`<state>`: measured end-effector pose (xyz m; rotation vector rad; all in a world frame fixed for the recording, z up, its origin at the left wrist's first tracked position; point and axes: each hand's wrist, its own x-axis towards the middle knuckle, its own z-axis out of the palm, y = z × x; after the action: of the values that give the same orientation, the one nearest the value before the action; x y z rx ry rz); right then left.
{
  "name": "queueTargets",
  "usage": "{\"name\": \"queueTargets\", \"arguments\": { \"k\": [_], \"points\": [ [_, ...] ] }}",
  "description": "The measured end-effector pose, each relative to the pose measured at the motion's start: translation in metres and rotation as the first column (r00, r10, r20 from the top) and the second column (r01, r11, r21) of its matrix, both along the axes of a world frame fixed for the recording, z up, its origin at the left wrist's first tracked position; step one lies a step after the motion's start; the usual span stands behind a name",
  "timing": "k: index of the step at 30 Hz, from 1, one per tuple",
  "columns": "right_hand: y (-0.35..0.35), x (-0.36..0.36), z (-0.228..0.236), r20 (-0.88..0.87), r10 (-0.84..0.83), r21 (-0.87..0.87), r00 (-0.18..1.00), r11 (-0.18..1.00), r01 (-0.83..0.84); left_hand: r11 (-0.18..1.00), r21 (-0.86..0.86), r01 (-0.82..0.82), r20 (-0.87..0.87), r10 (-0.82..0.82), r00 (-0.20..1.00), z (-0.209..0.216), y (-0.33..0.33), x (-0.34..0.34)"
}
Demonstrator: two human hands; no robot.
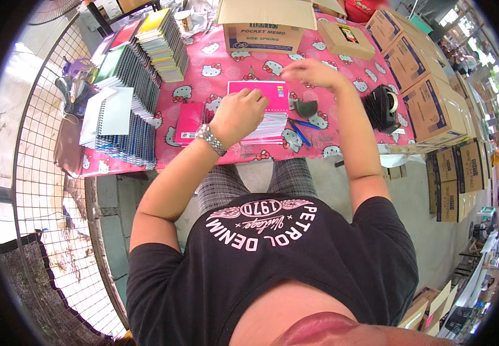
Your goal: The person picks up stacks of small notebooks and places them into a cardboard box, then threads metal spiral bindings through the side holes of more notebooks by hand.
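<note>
A stack of pink-covered notebooks (261, 138) stands in front of me at the near edge of the table, white page edges showing. Over the top pink cover (272, 92) lies my left hand (241, 114), a metal watch on its wrist. Its fingers are curled, and their tips are hidden, so what they hold, if anything, does not show. My right hand (312, 75), slightly blurred, hovers beyond the stack's right side with fingers stretched out and nothing seen in them. Below it are a dark green curved piece (306, 108) and blue-handled pliers (300, 131). Another pink notebook pile (189, 122) sits to the left.
Tall stacks of spiral notebooks (125, 75) fill the left side, beside a brown pouch (69, 144). An open carton (264, 39) and a flat brown box (346, 41) stand at the back. To the right are a black tape dispenser (382, 109) and piled cartons (428, 106).
</note>
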<state>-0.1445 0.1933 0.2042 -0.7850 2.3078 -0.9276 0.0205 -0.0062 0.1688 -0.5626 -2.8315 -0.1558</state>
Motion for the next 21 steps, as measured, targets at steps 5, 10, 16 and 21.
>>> {"name": "queueTargets", "arguments": {
  "k": [5,10,16,21],
  "points": [
    [0.211,-0.091,-0.148,-0.726,-0.488,0.152,0.485,0.573,0.805,0.968,0.152,0.201,0.085,-0.215,0.973,0.030,-0.005,-0.034],
    [0.250,-0.035,-0.226,-0.837,-0.230,0.320,0.496,0.529,0.786,0.987,0.144,0.067,0.019,-0.070,0.997,0.064,-0.014,-0.034],
    [0.274,-0.054,-0.223,-0.791,-0.310,0.314,0.528,0.536,0.784,0.985,0.170,0.002,-0.209,0.034,0.977,0.034,0.017,-0.045],
    [0.260,-0.077,-0.178,-0.756,-0.446,0.090,0.479,0.654,0.751,0.976,0.216,-0.023,-0.215,0.070,0.974,0.033,0.018,-0.045]
  ]
}}
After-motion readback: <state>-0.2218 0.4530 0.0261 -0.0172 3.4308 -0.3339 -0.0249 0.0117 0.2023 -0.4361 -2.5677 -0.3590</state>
